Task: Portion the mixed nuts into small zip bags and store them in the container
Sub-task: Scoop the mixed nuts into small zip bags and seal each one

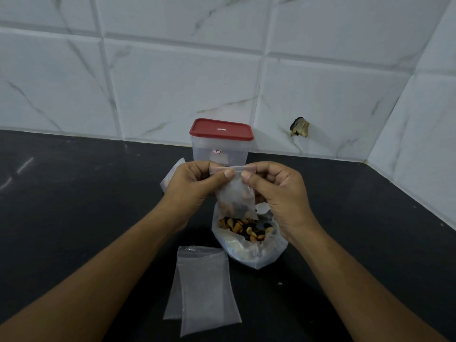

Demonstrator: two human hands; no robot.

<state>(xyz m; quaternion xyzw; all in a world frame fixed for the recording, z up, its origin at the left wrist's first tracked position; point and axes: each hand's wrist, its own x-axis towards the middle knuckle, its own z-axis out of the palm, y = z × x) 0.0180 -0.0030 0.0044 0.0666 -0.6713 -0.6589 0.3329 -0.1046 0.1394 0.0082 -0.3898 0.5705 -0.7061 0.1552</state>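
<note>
Fingers of the left hand (195, 187) and right hand (280, 193) pinch the seal strip of a part-filled small zip bag (237, 199) at frame centre, above the open nut bag (256, 254); the red-lidded container (220, 149) stands behind.

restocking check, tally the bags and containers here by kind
held zip bag with nuts: 1
empty zip bags: 2
open bag of mixed nuts: 1
bag half hidden behind left hand: 1
red-lidded container: 1
total: 6
</note>
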